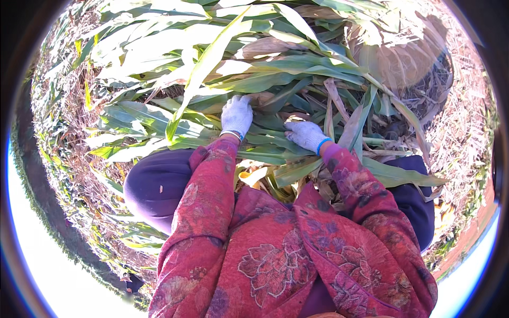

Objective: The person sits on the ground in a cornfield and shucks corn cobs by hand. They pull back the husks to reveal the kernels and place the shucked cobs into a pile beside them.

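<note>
A thick heap of cut maize stalks with long green leaves lies before my bent knees. My left hand, in a white knitted glove, reaches into it beside a pale brown dry husk. Its fingertips are partly lost among the leaves, so its grip is unclear. To the right, my right hand, gloved in white with a blue cuff edge, touches the leaves just below another brownish husk. What its fingers hold, if anything, is hidden. Dry yellowish husks lie between my knees.
Dry straw and stubble cover the ground at the right. At the upper right a rounded tan shape is blurred by glare. Weeds and dry stems spread on the left. Far off at the lower left is a small dark figure.
</note>
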The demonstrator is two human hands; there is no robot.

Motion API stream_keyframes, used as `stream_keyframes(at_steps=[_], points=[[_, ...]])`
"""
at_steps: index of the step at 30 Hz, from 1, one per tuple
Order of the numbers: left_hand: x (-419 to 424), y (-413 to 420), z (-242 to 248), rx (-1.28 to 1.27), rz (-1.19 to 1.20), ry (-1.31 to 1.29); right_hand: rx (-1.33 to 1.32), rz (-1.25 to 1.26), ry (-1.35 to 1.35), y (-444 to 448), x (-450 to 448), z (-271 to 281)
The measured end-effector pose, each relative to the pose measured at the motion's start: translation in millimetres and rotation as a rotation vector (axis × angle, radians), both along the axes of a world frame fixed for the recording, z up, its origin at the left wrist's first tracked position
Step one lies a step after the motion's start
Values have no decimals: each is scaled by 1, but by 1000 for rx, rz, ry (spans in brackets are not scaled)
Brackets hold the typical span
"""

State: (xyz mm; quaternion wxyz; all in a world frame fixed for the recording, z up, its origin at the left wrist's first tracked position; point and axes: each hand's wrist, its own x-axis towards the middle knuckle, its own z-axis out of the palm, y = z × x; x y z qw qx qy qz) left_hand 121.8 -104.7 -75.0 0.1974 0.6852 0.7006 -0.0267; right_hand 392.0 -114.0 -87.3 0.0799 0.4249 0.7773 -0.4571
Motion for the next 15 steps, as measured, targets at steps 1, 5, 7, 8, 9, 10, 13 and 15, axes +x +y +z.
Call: stream_keyframes(at_steps=[1,5,7,8,9,10,13,15], points=[[-5,7,-6,69,91,16,-110,98,-11,9,-2,18],[-21,21,-28,-117,9,95,-221,131,32,21,-1,37],[-19,28,-30,-157,-50,142,-185,115,33,18,0,36],[-15,22,-28,-177,-122,225,-130,98,34,14,1,34],[-13,20,-28,-203,-98,251,-73,82,39,11,1,31],[-12,18,-28,-228,-73,277,-50,68,45,8,1,27],[-23,34,-19,-354,-86,285,-19,38,41,4,1,22],[-25,62,-3,-628,-40,201,-46,29,10,7,0,23]])
